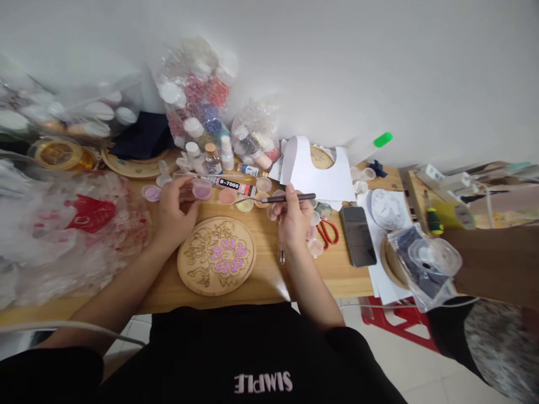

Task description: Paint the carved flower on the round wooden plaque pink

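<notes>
"B-7000" tube (231,184), "SIMPLE" shirt (263,359)
Right hand (295,219) grips a tool (275,199); left hand (173,206) beside lilac pot (202,189), grip unclear; round board (217,256) shows gold-lined lilac flower (229,256).

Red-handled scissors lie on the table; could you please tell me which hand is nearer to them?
Right. The right hand, holding a dark-handled tool, is just left of the scissors; the left hand is farther left, by a lilac cup.

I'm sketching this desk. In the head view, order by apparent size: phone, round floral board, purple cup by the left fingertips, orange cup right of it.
1. Round floral board
2. Phone
3. Purple cup and orange cup: too alike to rank
</notes>
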Demonstrator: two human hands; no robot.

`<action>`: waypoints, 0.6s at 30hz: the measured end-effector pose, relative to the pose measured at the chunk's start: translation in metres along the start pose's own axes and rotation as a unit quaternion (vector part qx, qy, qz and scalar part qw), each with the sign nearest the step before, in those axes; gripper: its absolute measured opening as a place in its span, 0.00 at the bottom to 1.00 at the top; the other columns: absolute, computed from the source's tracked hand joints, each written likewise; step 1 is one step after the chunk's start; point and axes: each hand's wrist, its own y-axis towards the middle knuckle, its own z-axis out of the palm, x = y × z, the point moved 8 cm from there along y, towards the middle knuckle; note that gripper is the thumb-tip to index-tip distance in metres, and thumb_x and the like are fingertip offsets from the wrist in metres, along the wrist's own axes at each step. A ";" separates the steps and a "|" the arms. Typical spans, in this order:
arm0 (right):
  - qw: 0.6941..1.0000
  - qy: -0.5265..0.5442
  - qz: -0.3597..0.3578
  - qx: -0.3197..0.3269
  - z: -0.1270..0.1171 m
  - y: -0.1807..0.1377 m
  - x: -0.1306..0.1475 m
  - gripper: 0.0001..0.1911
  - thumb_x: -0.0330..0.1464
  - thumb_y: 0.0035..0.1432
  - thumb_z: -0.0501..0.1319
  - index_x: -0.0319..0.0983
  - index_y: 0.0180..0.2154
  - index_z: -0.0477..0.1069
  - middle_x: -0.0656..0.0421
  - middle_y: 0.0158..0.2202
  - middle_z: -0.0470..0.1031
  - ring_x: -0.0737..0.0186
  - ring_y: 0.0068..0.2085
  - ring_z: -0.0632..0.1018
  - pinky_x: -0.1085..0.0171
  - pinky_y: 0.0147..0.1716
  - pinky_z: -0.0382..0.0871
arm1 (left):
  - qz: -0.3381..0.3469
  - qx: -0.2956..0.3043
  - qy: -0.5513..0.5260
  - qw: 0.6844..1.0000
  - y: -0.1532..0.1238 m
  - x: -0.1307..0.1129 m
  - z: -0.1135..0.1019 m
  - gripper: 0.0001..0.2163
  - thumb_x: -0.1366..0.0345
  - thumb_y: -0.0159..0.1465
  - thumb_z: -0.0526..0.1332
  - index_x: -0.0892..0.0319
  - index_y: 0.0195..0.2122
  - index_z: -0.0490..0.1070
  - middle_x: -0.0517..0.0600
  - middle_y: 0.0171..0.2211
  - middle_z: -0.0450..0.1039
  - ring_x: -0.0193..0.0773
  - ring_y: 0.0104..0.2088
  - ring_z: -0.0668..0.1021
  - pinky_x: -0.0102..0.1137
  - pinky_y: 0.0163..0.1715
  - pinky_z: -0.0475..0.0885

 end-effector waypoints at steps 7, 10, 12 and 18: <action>0.999 -0.032 0.006 -0.001 0.001 0.000 0.000 0.31 0.63 0.53 0.67 0.46 0.22 0.61 0.70 0.13 0.62 0.70 0.15 0.65 0.64 0.15 0.55 | -0.004 -0.016 0.062 0.998 0.001 0.002 -0.003 0.26 0.75 0.63 0.65 0.59 0.62 0.66 0.58 0.57 0.74 0.44 0.50 0.81 0.41 0.49 0.83; 1.000 -0.029 0.005 0.001 0.002 -0.001 0.001 0.31 0.62 0.55 0.67 0.46 0.22 0.63 0.70 0.14 0.62 0.70 0.15 0.65 0.64 0.15 0.55 | -0.012 -0.009 0.043 0.999 0.002 0.006 0.000 0.30 0.75 0.62 0.65 0.58 0.66 0.62 0.58 0.57 0.74 0.39 0.41 0.81 0.37 0.40 0.82; 1.000 -0.027 0.004 0.001 0.003 -0.001 0.002 0.30 0.62 0.56 0.67 0.46 0.22 0.64 0.70 0.14 0.62 0.71 0.15 0.64 0.65 0.16 0.55 | -0.003 -0.007 0.030 1.000 0.002 0.006 0.001 0.32 0.74 0.63 0.65 0.58 0.67 0.60 0.58 0.57 0.74 0.38 0.38 0.81 0.36 0.38 0.81; 0.999 -0.037 0.010 0.005 0.002 -0.001 -0.003 0.29 0.60 0.59 0.66 0.46 0.24 0.65 0.69 0.14 0.63 0.70 0.15 0.66 0.65 0.16 0.57 | -0.005 0.004 0.018 1.000 0.002 0.000 0.003 0.35 0.71 0.63 0.66 0.55 0.69 0.54 0.59 0.60 0.75 0.38 0.40 0.83 0.36 0.39 0.82</action>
